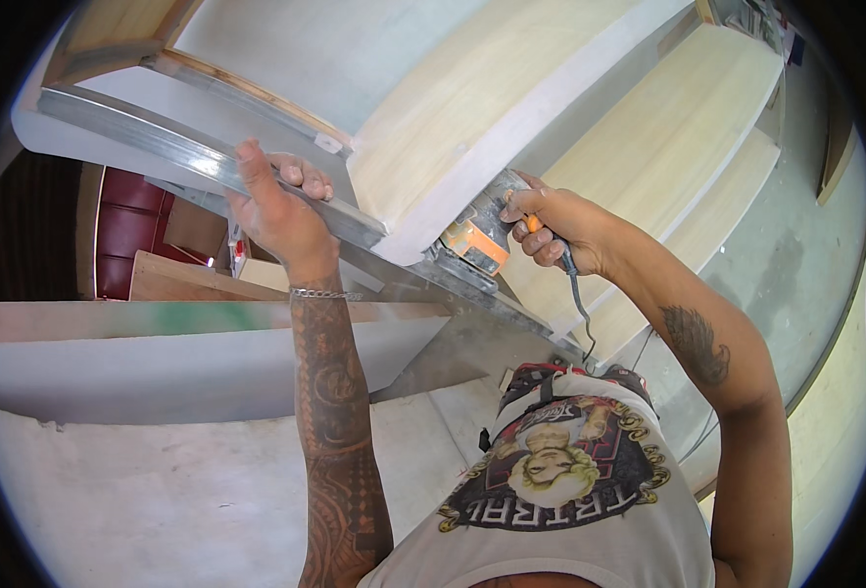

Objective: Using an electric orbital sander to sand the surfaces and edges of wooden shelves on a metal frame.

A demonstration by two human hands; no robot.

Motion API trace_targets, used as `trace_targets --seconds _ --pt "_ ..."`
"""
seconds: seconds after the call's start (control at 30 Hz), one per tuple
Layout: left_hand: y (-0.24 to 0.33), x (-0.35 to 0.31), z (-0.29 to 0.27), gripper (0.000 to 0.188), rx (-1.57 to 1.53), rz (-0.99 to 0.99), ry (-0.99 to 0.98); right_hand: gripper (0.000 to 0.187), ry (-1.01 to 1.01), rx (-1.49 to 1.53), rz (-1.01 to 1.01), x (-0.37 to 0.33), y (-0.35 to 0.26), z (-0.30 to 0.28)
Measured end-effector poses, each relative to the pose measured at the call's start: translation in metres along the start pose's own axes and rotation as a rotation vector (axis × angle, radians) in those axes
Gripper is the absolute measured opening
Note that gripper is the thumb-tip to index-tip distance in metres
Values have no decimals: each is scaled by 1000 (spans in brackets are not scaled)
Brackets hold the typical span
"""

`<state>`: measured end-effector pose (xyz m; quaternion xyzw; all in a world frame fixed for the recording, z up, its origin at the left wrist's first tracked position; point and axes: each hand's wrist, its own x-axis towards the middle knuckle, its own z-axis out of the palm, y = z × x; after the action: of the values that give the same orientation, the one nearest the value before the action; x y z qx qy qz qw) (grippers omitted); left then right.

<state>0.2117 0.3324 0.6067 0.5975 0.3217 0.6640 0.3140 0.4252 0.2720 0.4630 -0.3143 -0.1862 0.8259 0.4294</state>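
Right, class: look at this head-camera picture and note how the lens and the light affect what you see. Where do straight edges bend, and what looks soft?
Head view: the fisheye bends the metal straightedge and the pale wooden panel toward the dark round rim; daylight is bright and even; the left hand and right hand on the orange sander look sharp; the near grey board is soft.

Brightness: you work in strong, even daylight.
Glare: the pale wooden panel [472, 88] washes out at upper centre.
Shadows: soft, under the metal rail [208, 162].
Distortion: straight edges bow near the rim; corners go black.
Focus: centre sharp, edges soft.
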Motion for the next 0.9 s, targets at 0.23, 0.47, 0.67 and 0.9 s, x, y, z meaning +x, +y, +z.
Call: trace_targets --seconds 0.23,0.47,0.67,0.9 --pt "-2 8 0 48 -17 2 8 53 51 -27 21 6 4 -4" --pt "-1 8 -4 49 -32 -4 -31 53 45 -24 12 -4 0 2" --pt "-2 4 -4 48 -42 4 -35 33 42 -72 11 -3 -1 2" --pt "-4 5 -3 47 -39 -11 -29 34 37 -52 -19 2 5 -2"
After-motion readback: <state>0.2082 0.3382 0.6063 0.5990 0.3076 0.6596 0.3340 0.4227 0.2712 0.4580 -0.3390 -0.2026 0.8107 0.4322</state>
